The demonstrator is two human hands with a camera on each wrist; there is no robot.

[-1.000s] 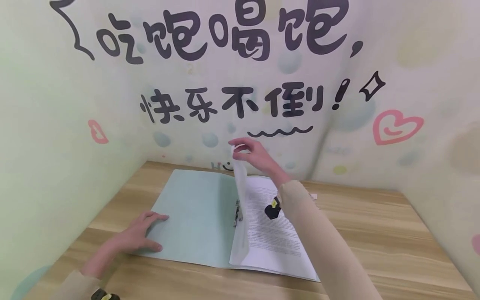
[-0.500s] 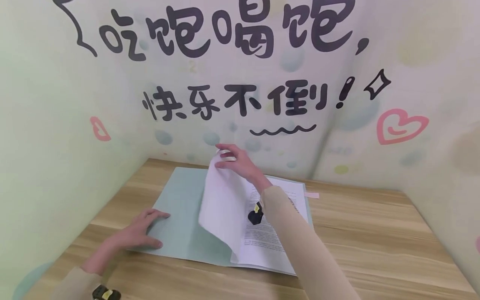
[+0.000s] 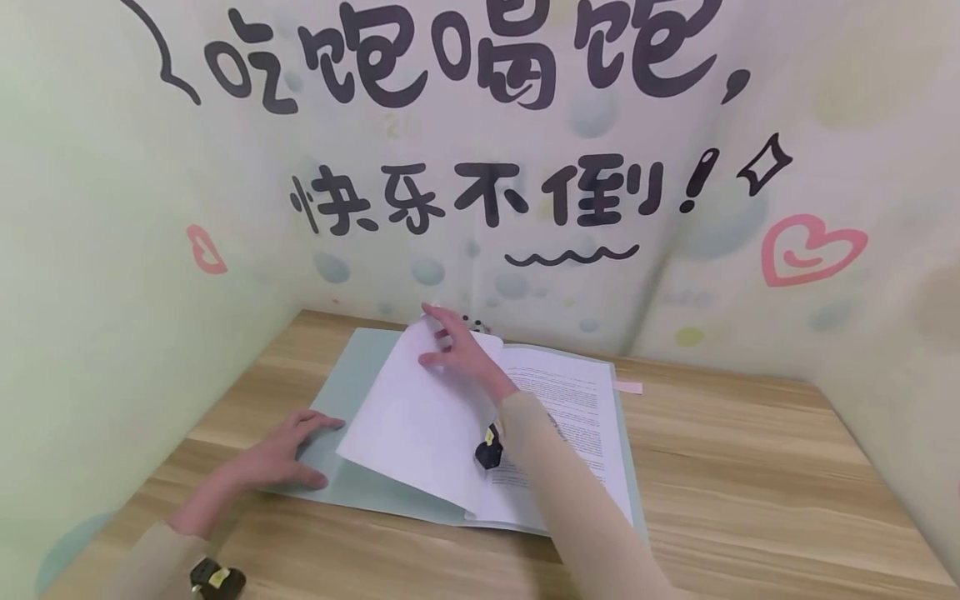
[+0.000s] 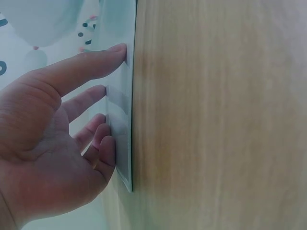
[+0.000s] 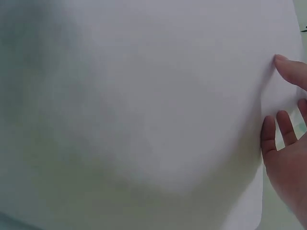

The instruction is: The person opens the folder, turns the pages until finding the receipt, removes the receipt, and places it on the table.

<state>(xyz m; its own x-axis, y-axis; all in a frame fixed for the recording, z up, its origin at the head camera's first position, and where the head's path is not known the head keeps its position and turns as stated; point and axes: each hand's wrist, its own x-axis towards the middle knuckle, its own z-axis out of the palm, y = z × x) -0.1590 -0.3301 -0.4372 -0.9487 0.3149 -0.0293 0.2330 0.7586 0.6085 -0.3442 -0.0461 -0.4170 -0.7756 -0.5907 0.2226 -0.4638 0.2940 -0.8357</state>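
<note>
On the pale wall [image 3: 847,167] we see two lines of black lettering [image 3: 491,200]. Beneath the lettering we find a wavy line [image 3: 555,255] and blue spots [image 3: 428,271]; right of its lower line, an outlined star [image 3: 765,165]; lower right of it, a pink heart [image 3: 813,252]; lower left of it, a smaller pink shape [image 3: 206,249]. Well below the lettering, we see a wood-grained table [image 3: 765,450].

Folder [image 3: 358,367] tinted pale blue-green, sheet [image 3: 420,417] seen plain white, page [image 3: 573,400] printed in dark lines. Table [image 3: 750,458] grained brown. Pale wall [image 3: 510,137] marked with black lettering [image 3: 600,192], pink heart [image 3: 806,261], blue spots [image 3: 429,272].
</note>
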